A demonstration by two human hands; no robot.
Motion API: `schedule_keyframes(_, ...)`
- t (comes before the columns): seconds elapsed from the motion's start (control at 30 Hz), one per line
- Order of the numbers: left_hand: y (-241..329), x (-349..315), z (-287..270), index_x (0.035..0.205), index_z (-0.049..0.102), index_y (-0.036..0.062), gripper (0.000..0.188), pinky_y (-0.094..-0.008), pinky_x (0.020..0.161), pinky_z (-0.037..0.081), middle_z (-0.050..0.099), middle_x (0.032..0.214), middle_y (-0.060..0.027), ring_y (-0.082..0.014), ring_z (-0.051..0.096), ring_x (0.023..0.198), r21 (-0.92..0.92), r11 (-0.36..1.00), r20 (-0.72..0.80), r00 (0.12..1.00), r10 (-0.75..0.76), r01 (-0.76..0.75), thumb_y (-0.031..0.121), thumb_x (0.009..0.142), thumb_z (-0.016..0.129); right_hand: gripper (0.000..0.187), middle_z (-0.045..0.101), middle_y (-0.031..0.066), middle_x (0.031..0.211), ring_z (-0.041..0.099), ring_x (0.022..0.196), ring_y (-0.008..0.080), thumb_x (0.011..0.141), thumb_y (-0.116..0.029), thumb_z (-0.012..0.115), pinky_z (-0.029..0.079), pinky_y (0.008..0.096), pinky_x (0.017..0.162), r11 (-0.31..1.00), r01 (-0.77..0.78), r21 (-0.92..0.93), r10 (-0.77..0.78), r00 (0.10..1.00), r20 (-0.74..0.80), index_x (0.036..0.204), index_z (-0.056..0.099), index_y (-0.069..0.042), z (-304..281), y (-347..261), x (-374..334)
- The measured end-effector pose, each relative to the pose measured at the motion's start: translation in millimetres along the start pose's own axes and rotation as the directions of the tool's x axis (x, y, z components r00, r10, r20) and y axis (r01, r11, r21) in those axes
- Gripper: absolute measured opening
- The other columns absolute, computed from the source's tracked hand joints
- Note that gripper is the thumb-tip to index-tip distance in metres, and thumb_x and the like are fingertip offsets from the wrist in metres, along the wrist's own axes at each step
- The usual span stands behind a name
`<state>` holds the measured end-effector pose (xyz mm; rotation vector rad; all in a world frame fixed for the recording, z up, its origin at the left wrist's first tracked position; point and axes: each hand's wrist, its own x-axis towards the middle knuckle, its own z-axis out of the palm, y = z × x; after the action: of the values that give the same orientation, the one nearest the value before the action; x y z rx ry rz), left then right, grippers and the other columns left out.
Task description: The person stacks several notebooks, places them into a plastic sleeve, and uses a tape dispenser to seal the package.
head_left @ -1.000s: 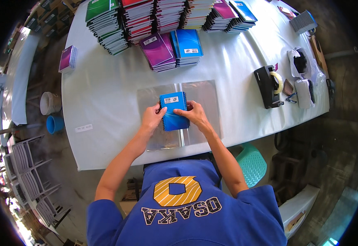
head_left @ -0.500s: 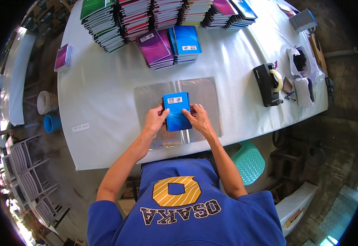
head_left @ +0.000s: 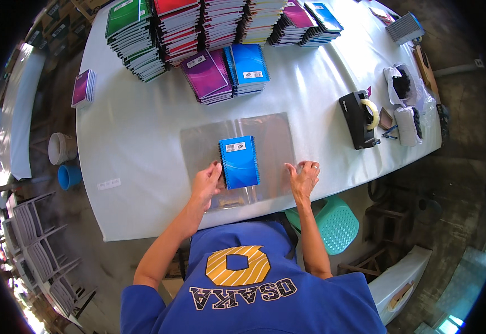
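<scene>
A blue spiral notebook (head_left: pixel 239 164) with a white label lies on a clear plastic sheet (head_left: pixel 200 146), in the middle of the table's near side. Close against the notebook's lower left edge is my left hand (head_left: pixel 206 182), its fingers curled together; whatever may be between them is hidden. My right hand (head_left: pixel 304 179) is off the notebook, by the right edge of the sheet, thumb and fingers apart and holding nothing. Beyond the sheet stand a purple notebook stack (head_left: pixel 206 77) and a blue notebook stack (head_left: pixel 248 64), side by side.
Tall stacks of green (head_left: pixel 128 33), red and other notebooks line the far side. A small purple stack (head_left: pixel 83 89) sits far left. On the right are a black tape dispenser (head_left: pixel 357 122), pliers (head_left: pixel 389 132) and plastic bags (head_left: pixel 407 125). A green stool (head_left: pixel 337 225) stands below the table edge.
My right hand has let go of the notebook and moved right, opening. My left hand has slid slightly down along its left side. The whole view has shifted slightly.
</scene>
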<state>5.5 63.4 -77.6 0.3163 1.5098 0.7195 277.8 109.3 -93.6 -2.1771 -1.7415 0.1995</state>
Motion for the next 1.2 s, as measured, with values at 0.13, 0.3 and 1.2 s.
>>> schedule_keyframes(0.13,-6.4,3.9,-3.6,0.147,0.032,0.0022,0.068,-0.0409,0.08,0.05,0.059,0.113,-0.0048,-0.0149,0.059,0.099,-0.157,0.987,0.176,0.982,0.074,-0.047,0.04,0.096,0.056,0.034,0.05,0.0155,0.109,0.056,0.092,0.0335,0.076,-0.026,0.079,0.046,0.0426,0.078,0.994,-0.016,-0.11,0.028,0.994,0.105,0.089,0.06,-0.001,1.4,6.1,1.1)
schedule_keyframes(0.3,-1.6,0.1,1.5,0.144,0.038,0.0048,0.054,-0.0424,0.085,0.053,0.06,0.118,-0.0062,-0.0166,0.063,0.101,-0.171,0.983,0.106,0.991,0.081,-0.062,0.033,0.1,0.051,0.024,0.059,0.0141,0.091,0.06,0.08,0.0312,0.076,-0.016,0.077,0.048,0.0417,0.072,0.964,-0.225,0.144,0.192,0.958,0.214,0.085,0.061,-0.001,3.5,13.0,8.0)
schedule_keyframes(1.2,-8.0,34.0,13.2,0.149,0.021,-0.0017,0.072,-0.0285,0.107,0.035,0.032,0.152,-0.0182,-0.0182,0.042,0.131,0.041,0.749,0.069,0.75,0.658,-0.661,0.03,0.097,0.058,0.013,0.063,0.019,0.112,0.064,0.086,0.0348,0.074,-0.001,0.066,0.051,0.0402,0.072,0.934,0.272,0.231,-0.271,0.962,-0.038,0.083,0.056,-0.001,-51.2,-98.3,-40.1)
